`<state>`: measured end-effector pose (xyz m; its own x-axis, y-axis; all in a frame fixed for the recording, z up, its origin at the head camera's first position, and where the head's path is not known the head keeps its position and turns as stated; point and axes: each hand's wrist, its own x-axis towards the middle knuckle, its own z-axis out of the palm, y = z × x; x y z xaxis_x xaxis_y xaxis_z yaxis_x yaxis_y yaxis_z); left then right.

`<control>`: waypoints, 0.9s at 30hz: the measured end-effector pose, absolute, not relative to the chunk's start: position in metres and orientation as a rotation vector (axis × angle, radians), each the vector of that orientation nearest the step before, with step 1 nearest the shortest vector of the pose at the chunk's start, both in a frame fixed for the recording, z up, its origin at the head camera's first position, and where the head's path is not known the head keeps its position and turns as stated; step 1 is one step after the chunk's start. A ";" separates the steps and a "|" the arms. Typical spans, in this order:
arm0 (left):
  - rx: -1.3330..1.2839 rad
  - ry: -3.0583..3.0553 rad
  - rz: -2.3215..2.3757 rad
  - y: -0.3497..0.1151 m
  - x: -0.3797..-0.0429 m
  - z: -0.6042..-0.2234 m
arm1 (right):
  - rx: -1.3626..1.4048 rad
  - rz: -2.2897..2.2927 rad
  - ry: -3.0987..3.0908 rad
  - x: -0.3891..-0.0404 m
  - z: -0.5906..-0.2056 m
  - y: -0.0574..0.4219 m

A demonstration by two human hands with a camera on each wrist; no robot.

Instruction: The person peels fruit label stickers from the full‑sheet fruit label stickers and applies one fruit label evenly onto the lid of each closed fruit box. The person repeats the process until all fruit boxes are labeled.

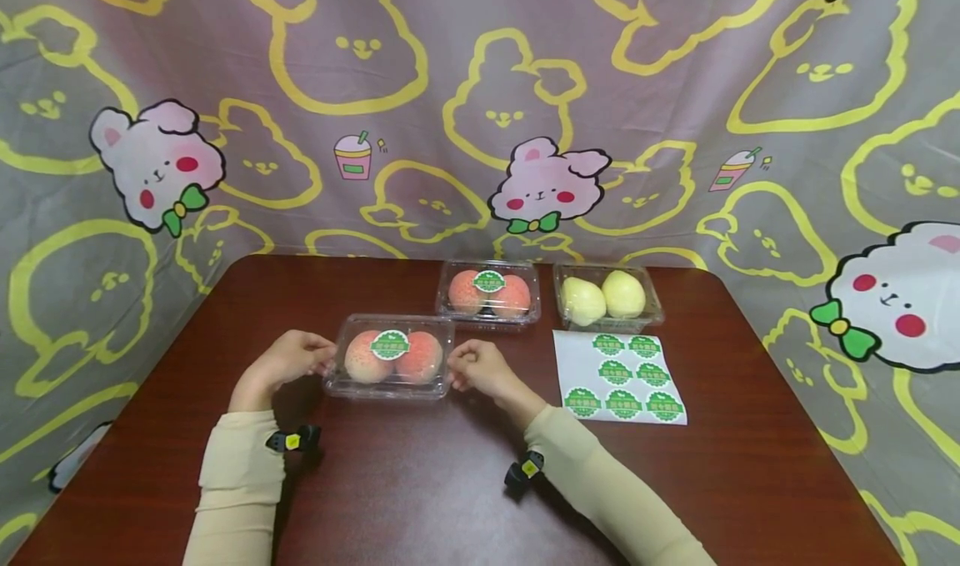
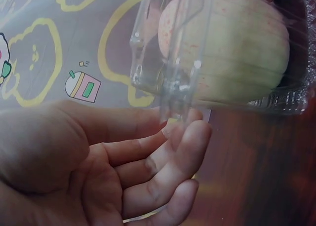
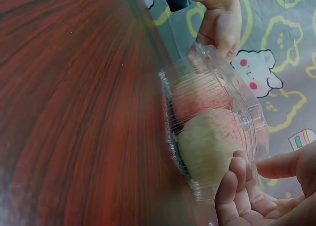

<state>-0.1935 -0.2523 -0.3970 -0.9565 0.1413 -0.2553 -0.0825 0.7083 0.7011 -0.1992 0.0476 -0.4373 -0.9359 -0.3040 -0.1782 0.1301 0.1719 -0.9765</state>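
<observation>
A clear plastic clamshell box [image 1: 337,383] holds two red-and-yellow peaches [image 1: 418,358], with a round green-and-white sticker [image 1: 390,345] on its lid. At its left end, my left hand [image 1: 288,358] pinches the rim between thumb and fingers; the left wrist view shows this rim [image 2: 177,95] close up. My right hand [image 1: 483,368] pinches the opposite end, where the right wrist view shows the thumb [image 3: 281,166] on one side of the edge and curled fingers on the other. Whether the box touches the table cannot be told.
Behind stands a second clear box [image 1: 487,318] of peaches with a green sticker. To its right, another clear box [image 1: 652,299] holds two pale yellow pears [image 1: 624,293]. A white sheet [image 1: 573,353] with several green stickers lies on the brown table [image 1: 420,483]. A patterned curtain [image 1: 420,141] surrounds it.
</observation>
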 end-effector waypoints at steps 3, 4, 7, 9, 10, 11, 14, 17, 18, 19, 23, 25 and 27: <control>0.018 2.626 1.103 -0.255 -0.194 -0.398 | -0.166 -1.832 2.111 -0.201 -0.439 0.044; 0.016 2.628 1.103 -0.256 -0.194 -0.398 | -0.165 -1.835 2.107 -0.201 -0.439 0.042; 0.005 2.639 1.094 -0.259 -0.194 -0.399 | -0.155 -1.838 2.105 -0.203 -0.440 0.038; -0.002 2.647 1.088 -0.261 -0.195 -0.399 | -0.151 -1.838 2.109 -0.203 -0.439 0.036; -0.006 2.650 1.089 -0.262 -0.195 -0.399 | -0.150 -1.836 2.114 -0.204 -0.439 0.035; -0.012 2.649 1.095 -0.262 -0.195 -0.400 | -0.148 -1.835 2.118 -0.204 -0.439 0.035; -0.021 2.649 1.113 -0.263 -0.195 -0.400 | -0.147 -1.830 2.128 -0.205 -0.440 0.032; -0.032 2.649 1.128 -0.264 -0.195 -0.400 | -0.149 -1.825 2.129 -0.207 -0.439 0.030; -0.035 2.650 1.127 -0.265 -0.195 -0.400 | -0.148 -1.825 2.127 -0.208 -0.439 0.029; -0.037 2.652 1.128 -0.265 -0.195 -0.400 | -0.147 -1.827 2.125 -0.208 -0.439 0.028; -0.051 2.659 1.125 -0.267 -0.194 -0.399 | -0.153 -1.833 2.134 -0.209 -0.440 0.023; -0.060 2.668 1.121 -0.268 -0.194 -0.399 | -0.152 -1.834 2.137 -0.210 -0.440 0.021; -0.074 2.679 1.117 -0.268 -0.193 -0.398 | -0.147 -1.832 2.137 -0.211 -0.441 0.019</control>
<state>-0.1931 -0.2682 -0.3983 -0.9705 0.0445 -0.2370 -0.1371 0.7069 0.6939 -0.2112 0.0193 -0.4406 -0.9432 -0.2831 -0.1740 0.1287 0.1715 -0.9767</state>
